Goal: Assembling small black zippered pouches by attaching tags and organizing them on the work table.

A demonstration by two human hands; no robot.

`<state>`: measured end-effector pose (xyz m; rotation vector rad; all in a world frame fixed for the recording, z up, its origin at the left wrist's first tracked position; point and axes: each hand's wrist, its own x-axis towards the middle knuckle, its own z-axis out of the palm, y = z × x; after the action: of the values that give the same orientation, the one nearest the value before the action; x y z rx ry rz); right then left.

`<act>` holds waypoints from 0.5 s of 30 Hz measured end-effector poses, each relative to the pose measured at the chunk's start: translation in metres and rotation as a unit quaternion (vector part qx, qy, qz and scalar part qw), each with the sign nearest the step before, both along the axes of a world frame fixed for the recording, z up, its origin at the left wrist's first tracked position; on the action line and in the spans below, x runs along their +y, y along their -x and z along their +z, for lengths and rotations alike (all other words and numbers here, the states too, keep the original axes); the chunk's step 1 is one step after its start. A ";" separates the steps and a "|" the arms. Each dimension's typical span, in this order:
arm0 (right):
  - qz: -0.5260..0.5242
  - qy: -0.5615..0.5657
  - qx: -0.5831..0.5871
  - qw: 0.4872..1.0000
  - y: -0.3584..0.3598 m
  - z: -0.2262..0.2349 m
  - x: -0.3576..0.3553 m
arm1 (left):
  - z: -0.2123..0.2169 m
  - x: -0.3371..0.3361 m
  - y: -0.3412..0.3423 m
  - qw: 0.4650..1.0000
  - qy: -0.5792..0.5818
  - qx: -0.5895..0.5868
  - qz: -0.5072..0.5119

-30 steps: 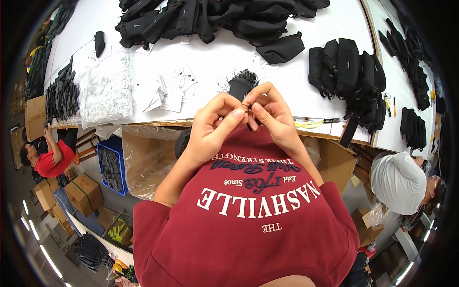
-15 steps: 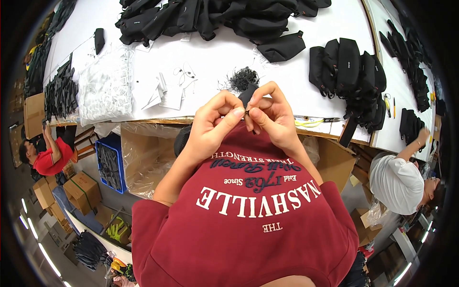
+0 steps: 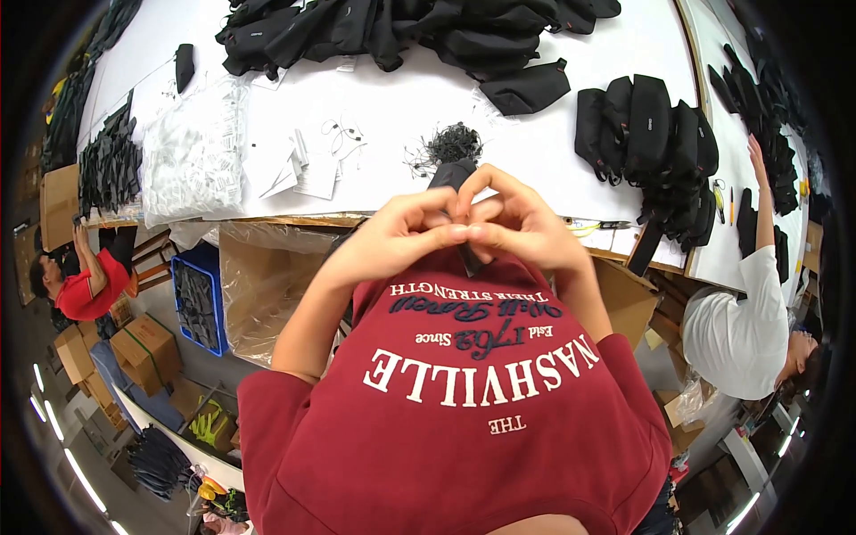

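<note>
At the table's near edge, my left hand point(image 3: 406, 227) and my right hand point(image 3: 517, 223) meet thumb tip to thumb tip. Both are closed in a pinch on a black fabric pouch point(image 3: 455, 173); its upper part shows beyond my fingers, and a dark end hangs below them. Whatever small part of it lies between my fingertips is hidden. Just beyond my hands sits a tangle of thin black strings point(image 3: 453, 144). White paper tags point(image 3: 316, 178) lie to the left of it, beside a few loose dark strings.
Black pouches are heaped at the far side point(image 3: 348, 31), and a stack of them point(image 3: 646, 125) stands at right. On the left lies a clear bag of white tags point(image 3: 196, 156). Snips point(image 3: 615, 225) rest near the edge. An open carton point(image 3: 276, 285) stands below; people work on both sides.
My hands have come closer together, and the thumb tips now meet and cover the small dark part that showed between them. At right, the other person's arm has swung farther out over the table.
</note>
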<state>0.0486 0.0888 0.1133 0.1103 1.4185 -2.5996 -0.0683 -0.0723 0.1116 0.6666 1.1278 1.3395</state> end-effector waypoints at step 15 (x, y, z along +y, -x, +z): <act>0.081 -0.383 -0.165 0.905 -0.010 -0.074 0.034 | -0.023 0.007 -0.017 0.957 -0.058 0.281 0.048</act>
<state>0.0584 0.1230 0.0394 0.4799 2.0911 -1.6485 -0.0511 -0.0654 0.0887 1.1379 1.5557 1.3423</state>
